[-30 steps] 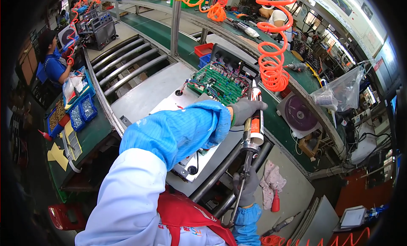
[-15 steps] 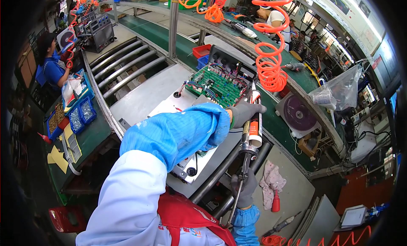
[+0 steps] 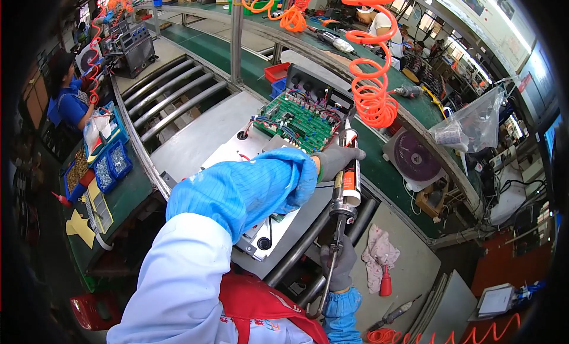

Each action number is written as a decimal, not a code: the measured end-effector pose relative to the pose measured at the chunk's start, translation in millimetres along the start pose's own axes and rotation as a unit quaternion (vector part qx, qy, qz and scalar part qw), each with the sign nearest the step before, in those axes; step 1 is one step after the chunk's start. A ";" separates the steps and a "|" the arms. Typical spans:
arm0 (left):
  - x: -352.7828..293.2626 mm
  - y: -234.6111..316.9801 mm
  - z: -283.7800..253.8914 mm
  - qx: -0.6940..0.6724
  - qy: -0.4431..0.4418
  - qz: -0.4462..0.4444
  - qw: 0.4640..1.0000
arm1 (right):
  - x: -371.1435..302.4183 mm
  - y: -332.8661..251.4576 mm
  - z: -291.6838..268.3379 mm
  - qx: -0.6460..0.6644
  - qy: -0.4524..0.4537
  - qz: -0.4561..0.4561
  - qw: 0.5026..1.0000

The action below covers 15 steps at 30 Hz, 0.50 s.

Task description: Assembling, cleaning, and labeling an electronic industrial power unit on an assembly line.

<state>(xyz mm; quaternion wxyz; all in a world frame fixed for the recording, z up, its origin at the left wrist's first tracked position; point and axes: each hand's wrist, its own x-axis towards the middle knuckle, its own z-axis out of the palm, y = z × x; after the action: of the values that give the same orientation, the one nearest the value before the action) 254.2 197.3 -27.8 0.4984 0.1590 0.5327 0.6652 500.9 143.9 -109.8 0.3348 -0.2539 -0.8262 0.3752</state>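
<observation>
A caulking gun (image 3: 342, 210) loaded with a white and orange sealant cartridge (image 3: 351, 189) is in both my gloved hands. My left hand (image 3: 340, 161) closes around its front part, just behind the nozzle. Lower down, my right hand (image 3: 339, 266) is wrapped round the handle and trigger end. The pale nozzle (image 3: 348, 120) points away from me, close to the right end of an opened electrical unit. A green circuit board (image 3: 299, 120) with many wires lies in that unit, behind it a black panel (image 3: 317, 90). My left sleeve hides part of the unit; whether the nozzle touches it I cannot tell.
Orange coiled air hoses (image 3: 376, 89) hang just beyond the unit. Steel rollers (image 3: 178, 89) lie to the left, near blue bins of small parts (image 3: 112, 164). A rag (image 3: 379, 258) and red bottle (image 3: 386, 283) lie at right. A co-worker (image 3: 72, 104) sits far left.
The whole view has shifted slightly, so the unit, hoses and caulking gun appear a little further left. Both my hands keep their hold on the gun.
</observation>
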 end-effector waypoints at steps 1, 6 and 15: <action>5.1 -3.5 -2.1 -0.002 -0.004 -0.003 1.000 | 0.1 0.4 0.3 0.001 0.001 0.002 1.000; 7.1 -6.3 -1.4 0.012 0.007 -0.005 1.000 | -0.9 6.2 1.0 -0.005 0.001 0.023 1.000; 8.4 -6.2 -5.0 -0.006 -0.013 -0.012 1.000 | 2.8 -6.2 -7.8 -0.127 0.052 -0.088 0.987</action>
<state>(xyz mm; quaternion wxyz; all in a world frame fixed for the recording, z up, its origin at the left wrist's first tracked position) 249.7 201.2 -37.8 0.5138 0.1579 0.5241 0.6606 503.8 145.7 -100.0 0.3747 -0.2395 -0.8675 0.2228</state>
